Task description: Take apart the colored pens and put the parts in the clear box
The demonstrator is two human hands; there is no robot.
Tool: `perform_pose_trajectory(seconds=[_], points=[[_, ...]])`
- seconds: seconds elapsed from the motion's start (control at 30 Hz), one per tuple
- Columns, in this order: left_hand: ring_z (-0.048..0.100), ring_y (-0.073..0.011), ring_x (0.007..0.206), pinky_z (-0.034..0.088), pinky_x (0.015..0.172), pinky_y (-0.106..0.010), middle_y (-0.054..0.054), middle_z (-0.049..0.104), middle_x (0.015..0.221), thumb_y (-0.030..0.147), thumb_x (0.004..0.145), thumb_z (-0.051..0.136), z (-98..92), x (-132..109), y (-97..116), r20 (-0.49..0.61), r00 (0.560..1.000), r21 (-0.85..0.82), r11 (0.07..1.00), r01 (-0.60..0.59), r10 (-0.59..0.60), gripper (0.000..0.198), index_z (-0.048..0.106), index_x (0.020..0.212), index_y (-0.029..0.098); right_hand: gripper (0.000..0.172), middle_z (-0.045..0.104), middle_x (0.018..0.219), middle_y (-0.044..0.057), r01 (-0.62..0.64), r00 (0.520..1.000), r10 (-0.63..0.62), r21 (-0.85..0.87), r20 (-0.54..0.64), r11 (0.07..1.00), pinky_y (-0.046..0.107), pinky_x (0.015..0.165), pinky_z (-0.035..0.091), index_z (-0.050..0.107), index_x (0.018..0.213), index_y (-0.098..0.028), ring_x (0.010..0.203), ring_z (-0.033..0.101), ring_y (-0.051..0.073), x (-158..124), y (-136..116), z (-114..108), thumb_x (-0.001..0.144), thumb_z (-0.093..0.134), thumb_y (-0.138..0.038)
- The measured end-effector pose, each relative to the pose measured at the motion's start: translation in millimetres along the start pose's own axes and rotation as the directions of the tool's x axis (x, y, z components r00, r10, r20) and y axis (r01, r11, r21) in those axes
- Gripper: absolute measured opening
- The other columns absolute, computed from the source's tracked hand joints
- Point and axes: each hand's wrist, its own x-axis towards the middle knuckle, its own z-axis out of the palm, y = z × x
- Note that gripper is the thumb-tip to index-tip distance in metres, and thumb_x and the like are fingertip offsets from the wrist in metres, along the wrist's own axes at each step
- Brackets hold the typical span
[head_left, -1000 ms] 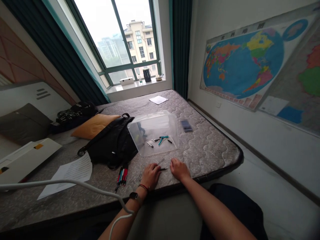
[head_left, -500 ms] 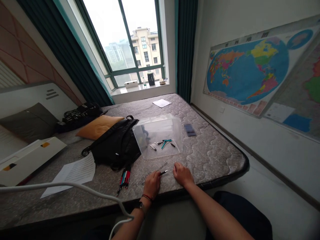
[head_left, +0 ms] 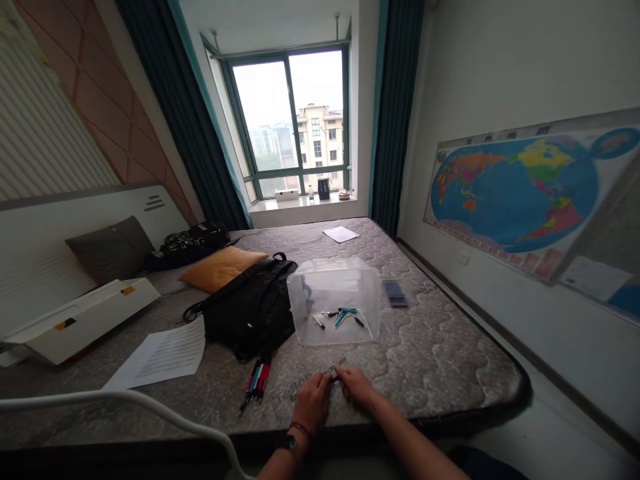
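Mattress (head_left: pixel 440 360), grey and quilted, fills the lower view, with a world map (head_left: pixel 515 193) on the wall to the right and a window (head_left: pixel 290 120) beyond its far end. On the mattress sit a black backpack (head_left: pixel 250 313), an orange cushion (head_left: pixel 223 267) and a printed paper sheet (head_left: pixel 160 357). A clear plastic box (head_left: pixel 334 280) stands just right of the backpack, and loose pen parts (head_left: pixel 340 318) in teal, black and white show through its walls. A blurred dark rectangle (head_left: pixel 395 293) lies to the box's right. A bundle of pens (head_left: pixel 257 380), some red and some teal, lies near the mattress edge, left of the hands. The left hand (head_left: pixel 314 403) and right hand (head_left: pixel 357 388) rest together near that edge, fingertips meeting at a small dark pen part (head_left: pixel 334 379), which sits just in front of the box. Whether either hand is clamped on it is too small to tell. A wristwatch (head_left: pixel 287 441) circles the left wrist
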Motion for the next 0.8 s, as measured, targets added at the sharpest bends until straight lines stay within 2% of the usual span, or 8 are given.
perform_pose_trajectory(seconds=[0.2,0.43,0.6,0.8], points=[[0.065,-0.0174,0.083,0.049,0.073,-0.028,-0.002,0.068,0.091,0.022,0.097,0.045,-2.1,0.4,0.7,-0.018,1.000,-0.003,1.000,0.008,-0.008,0.019,0.062,0.106,0.025,0.052,0.040,0.036,-0.005,-0.036,0.999,0.036,0.063,-0.009,0.997,0.023,0.035,0.021,0.046,0.053,-0.021,0.029,0.035,0.009,-1.3,-0.3,-6.3,0.093,0.042,-0.054],[0.069,-0.0168,0.084,0.051,0.074,-0.027,-0.003,0.072,0.094,0.026,0.097,0.046,3.5,-1.2,-3.3,0.024,0.999,-0.090,0.995,0.045,-0.043,0.018,0.060,0.108,0.023,0.058,0.038,0.035,-0.005,-0.041,0.999,0.041,0.052,-0.003,0.998,0.022,0.035,0.023,0.043,0.049,-0.021,0.029,0.035,0.009,-2.0,-2.7,-3.7,0.091,0.040,-0.060],[0.068,-0.0178,0.085,0.049,0.075,-0.028,-0.004,0.071,0.094,0.025,0.098,0.043,4.8,-1.8,-4.5,0.059,0.996,-0.078,0.995,0.067,-0.062,0.020,0.061,0.108,0.024,0.058,0.037,0.036,-0.003,-0.021,1.000,0.021,0.060,-0.004,0.998,0.023,0.036,0.023,0.042,0.048,-0.023,0.030,0.033,0.010,-2.2,-1.6,-3.2,0.094,0.035,-0.056],[0.066,-0.0174,0.085,0.047,0.074,-0.028,-0.003,0.070,0.092,0.025,0.098,0.043,2.4,-1.4,-3.4,0.038,0.998,-0.060,0.997,0.043,-0.041,0.020,0.061,0.106,0.025,0.060,0.038,0.037,-0.002,0.000,1.000,0.000,0.024,-0.012,1.000,0.023,0.038,0.025,0.043,0.044,-0.021,0.032,0.036,0.010,-2.5,-1.0,-3.0,0.096,0.032,-0.049]])
